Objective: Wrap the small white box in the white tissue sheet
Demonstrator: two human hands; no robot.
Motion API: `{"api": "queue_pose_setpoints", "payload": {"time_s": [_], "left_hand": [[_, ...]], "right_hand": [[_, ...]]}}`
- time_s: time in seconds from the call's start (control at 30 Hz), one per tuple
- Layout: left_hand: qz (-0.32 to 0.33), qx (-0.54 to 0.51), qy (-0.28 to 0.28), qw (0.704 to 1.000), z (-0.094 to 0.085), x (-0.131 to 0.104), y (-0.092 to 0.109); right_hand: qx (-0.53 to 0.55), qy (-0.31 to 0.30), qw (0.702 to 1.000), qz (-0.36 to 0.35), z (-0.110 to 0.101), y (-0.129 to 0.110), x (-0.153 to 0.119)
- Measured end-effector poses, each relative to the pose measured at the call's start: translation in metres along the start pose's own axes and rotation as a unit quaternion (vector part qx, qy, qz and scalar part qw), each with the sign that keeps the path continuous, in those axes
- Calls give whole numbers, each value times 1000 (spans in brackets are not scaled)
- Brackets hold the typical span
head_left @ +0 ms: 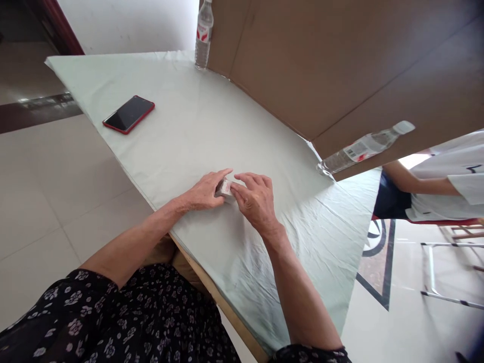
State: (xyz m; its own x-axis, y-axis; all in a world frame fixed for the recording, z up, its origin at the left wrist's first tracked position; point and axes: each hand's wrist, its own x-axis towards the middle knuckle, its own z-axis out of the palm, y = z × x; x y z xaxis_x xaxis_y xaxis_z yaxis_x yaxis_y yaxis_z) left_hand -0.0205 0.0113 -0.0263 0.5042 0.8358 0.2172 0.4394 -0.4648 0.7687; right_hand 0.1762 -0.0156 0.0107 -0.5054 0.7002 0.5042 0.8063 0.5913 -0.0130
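A small white box with reddish print (226, 187) rests low over the pale green cloth, between my two hands. My left hand (206, 191) is curved around the box's left side, thumb and fingers on it. From the right, my right hand (255, 197) touches the box's printed face with its fingertips, and its index finger is stretched above. The box's lower part is partly hidden by my fingers.
A red-cased phone (129, 114) lies at the table's left. Brown cardboard panels (302, 65) stand along the far side, with one upright bottle (204, 35) and one tilted-looking bottle (365, 147) beside them. Another person's arm (427, 185) shows at the right.
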Motion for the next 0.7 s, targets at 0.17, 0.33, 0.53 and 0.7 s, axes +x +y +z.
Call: {"api": "queue_pose_setpoints", "payload": {"time_s": [0.17, 0.33, 0.53, 0.7], "left_hand": [[41, -31, 23, 998, 6, 1, -4], [66, -80, 42, 994, 8, 3, -1], [-43, -226, 24, 973, 4, 3, 6], [-60, -334, 11, 941, 2, 3, 10]], "right_hand": [[16, 75, 997, 29, 11, 1, 5], [65, 118, 986, 99, 15, 10, 15], [96, 119, 978, 143, 6, 24, 24], [103, 100, 976, 163, 0, 38, 31]]}}
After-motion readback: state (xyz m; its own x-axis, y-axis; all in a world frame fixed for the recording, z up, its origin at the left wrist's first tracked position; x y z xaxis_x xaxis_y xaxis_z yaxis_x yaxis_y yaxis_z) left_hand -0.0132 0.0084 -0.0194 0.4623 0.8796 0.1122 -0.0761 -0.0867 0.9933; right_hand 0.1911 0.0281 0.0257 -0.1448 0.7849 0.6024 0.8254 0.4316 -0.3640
